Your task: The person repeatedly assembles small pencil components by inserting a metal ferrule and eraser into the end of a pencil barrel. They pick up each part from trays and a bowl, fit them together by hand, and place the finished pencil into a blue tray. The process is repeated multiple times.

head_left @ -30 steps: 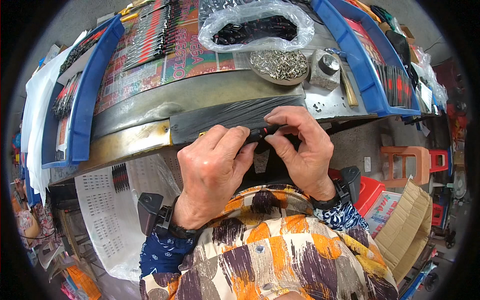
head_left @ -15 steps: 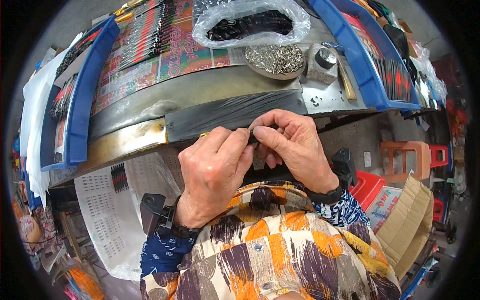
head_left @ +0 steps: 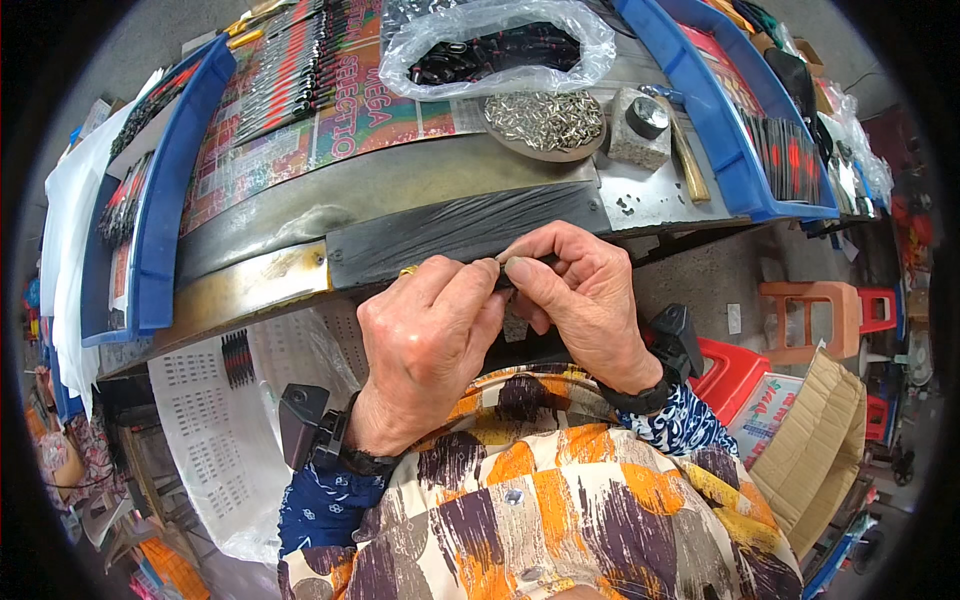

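Both my hands meet at the table's front edge, fingertips together. My left hand [head_left: 425, 340] is closed, pinching a small dark piece [head_left: 505, 277] that is mostly hidden by the fingers, so its kind does not show. Thumb and forefinger of my right hand [head_left: 592, 310] grip the same piece from the other side. Just beyond the hands runs a black strip [head_left: 440, 232] along the table edge. Farther back stands a round dish [head_left: 520, 150] heaped with small silvery metal pieces [head_left: 545, 118], beside an open clear plastic bag [head_left: 398, 65] of black parts [head_left: 500, 55].
Right of the dish sit a metal block [head_left: 638, 148] with a dark round top and a wooden handle [head_left: 690, 165]. Blue trays [head_left: 160, 240] [head_left: 715, 130] flank the table. Black-and-red pieces [head_left: 285, 75] lie in rows at back left. Stools [head_left: 810, 318] and cardboard [head_left: 810, 450] stand at right.
My right wrist has shifted slightly left and down, and its fingers have curled a little differently around the dark piece. The left hand has hardly moved.
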Motion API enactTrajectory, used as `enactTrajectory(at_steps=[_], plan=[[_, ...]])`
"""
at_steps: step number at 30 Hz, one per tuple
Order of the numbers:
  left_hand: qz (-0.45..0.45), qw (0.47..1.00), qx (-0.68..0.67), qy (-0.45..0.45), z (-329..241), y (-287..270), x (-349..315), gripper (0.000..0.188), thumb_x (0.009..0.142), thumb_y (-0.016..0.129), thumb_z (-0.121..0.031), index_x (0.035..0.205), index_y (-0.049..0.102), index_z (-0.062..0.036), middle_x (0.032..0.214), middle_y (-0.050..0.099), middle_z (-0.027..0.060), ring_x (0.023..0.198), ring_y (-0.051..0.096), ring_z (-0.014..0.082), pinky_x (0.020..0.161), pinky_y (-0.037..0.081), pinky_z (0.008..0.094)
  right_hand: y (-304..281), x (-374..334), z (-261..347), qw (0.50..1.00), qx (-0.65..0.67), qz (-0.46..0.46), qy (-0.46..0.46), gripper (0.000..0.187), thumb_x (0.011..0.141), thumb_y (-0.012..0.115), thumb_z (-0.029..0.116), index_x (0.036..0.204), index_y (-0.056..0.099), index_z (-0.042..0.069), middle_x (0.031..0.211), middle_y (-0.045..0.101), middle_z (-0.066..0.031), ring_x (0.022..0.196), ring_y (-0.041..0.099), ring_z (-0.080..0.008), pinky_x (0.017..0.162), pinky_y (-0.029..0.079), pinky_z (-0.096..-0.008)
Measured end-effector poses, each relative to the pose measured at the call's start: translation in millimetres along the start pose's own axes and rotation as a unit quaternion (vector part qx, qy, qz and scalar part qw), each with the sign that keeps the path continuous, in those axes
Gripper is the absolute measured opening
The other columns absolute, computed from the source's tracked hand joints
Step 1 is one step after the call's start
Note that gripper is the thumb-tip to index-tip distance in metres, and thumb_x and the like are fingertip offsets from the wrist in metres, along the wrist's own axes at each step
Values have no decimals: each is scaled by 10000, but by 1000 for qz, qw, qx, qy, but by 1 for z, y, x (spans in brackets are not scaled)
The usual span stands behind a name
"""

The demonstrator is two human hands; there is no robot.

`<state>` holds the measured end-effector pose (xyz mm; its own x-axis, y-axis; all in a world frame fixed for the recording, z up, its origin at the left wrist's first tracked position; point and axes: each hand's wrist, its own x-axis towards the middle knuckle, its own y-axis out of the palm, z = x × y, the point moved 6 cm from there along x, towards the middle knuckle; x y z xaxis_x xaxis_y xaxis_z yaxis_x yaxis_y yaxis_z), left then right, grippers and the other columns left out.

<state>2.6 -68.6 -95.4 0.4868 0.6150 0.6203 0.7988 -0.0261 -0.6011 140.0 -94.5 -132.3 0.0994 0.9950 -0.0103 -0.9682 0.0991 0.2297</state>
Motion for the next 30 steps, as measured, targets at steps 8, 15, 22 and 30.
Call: enactTrajectory(at_steps=[8, 15, 22, 30], plan=[[-7, 1000, -8, 2, 0, 3, -1, 233, 695, 723, -12, 916, 654, -38, 733, 597, 77, 614, 597, 253, 546, 486, 353, -4, 0, -2, 999, -21, 12, 26, 118, 931, 651, 116, 973, 626, 8, 777, 624, 4, 638, 555, -22, 511, 428, -160], [-5, 999, -29, -24, 2, 4, 0, 227, 698, 720, -10, 913, 653, -39, 727, 589, 84, 612, 593, 266, 549, 488, 357, -4, 0, -7, 999, 9, -6, -38, 140, 937, 655, 132, 975, 623, 1, 794, 632, -1, 636, 561, -28, 512, 434, -161], [18, 997, -51, -63, 7, 3, 2, 231, 692, 731, -7, 907, 659, -49, 715, 586, 90, 609, 590, 273, 540, 482, 367, -7, 3, -6, 997, 67, 31, 5, 168, 951, 638, 169, 989, 619, 7, 740, 612, 1, 600, 553, -34, 487, 421, -165], [-2, 1000, -23, -13, 3, 8, -1, 226, 690, 731, -6, 899, 657, -46, 716, 583, 78, 603, 586, 257, 535, 478, 359, -9, 3, -7, 999, -37, 4, 37, 129, 936, 647, 132, 966, 628, 9, 709, 598, 3, 570, 516, -16, 472, 389, -159]])
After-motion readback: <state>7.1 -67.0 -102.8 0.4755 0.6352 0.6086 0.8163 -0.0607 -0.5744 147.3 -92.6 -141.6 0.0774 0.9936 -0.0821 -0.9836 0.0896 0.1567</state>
